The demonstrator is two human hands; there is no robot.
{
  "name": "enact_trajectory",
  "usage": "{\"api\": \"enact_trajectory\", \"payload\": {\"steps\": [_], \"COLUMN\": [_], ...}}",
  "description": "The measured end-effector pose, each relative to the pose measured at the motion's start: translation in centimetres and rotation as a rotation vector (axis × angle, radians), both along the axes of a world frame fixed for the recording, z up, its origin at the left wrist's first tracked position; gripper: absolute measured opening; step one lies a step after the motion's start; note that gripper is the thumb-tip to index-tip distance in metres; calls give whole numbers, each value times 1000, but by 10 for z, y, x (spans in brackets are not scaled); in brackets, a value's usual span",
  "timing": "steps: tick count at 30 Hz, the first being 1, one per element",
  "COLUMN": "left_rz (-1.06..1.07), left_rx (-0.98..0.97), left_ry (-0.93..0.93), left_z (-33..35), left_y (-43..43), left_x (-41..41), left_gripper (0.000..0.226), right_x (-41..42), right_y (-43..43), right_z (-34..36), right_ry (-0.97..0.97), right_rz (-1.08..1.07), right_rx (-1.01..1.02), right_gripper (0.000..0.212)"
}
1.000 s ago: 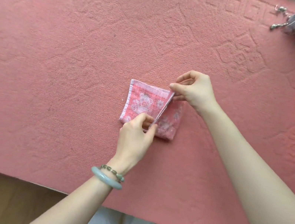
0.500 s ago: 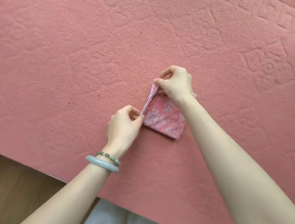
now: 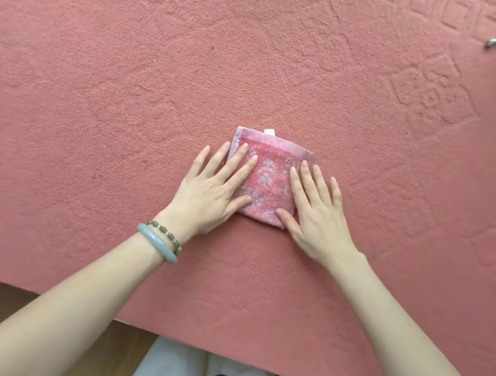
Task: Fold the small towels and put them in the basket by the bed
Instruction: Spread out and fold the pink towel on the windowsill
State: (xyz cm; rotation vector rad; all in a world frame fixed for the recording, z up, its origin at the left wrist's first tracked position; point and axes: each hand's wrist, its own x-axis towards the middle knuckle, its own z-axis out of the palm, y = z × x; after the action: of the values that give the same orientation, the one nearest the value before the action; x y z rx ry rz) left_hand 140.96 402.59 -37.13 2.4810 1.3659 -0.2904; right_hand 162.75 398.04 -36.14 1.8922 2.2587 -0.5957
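Pressing flat on a folded towel (image 3: pixel 269 178) mid-bed (image 3: pixel 128 69), left hand (image 3: pixel 215 187) on its left edge, right hand (image 3: pixel 314 212) on its right, fingers straight, gripping nothing.

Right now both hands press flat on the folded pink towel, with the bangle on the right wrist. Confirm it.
Not quite: the head view shows the bangle on the left wrist. The left hand and right hand do press flat on the folded pink towel.
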Motion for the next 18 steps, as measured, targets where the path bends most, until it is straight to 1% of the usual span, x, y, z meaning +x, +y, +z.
{"api": "enact_trajectory", "payload": {"steps": [3,5,6,8,10,12,13,15,16,18], "left_rz": [-34,-48,-48,-16,72,214,289,415,471,600], "left_rx": [31,36,24,1,-33,-83,-104,-114,-105,-85], "left_ry": [28,27,27,1,-104,-257,-323,-404,-434,-504], "left_z": [0,0,-1,2,7,11,13,16,17,19], "left_y": [2,-1,-3,-4,-3,-2,-2,-1,0,4], "left_x": [-4,-6,-8,-8,-3,6,12,23,28,35], "left_gripper": [71,71,70,69,67,67,66,62,60,54], "right_x": [-1,-5,-6,-7,-10,-16,-19,-23,-25,-28], "right_y": [-9,-15,-18,-21,-14,-1,7,24,32,43], "right_z": [-4,-3,-4,-1,4,10,12,14,14,15], "right_ry": [-9,-18,-22,24,213,436,515,597,626,654], "right_rz": [12,59,72,17,-167,-521,-711,-1000,-1090,-1184], "right_rx": [58,94,84,35,90,156,126,-36,-105,-177], "right_gripper": [70,65,64,61,53,42,37,31,30,34]}}
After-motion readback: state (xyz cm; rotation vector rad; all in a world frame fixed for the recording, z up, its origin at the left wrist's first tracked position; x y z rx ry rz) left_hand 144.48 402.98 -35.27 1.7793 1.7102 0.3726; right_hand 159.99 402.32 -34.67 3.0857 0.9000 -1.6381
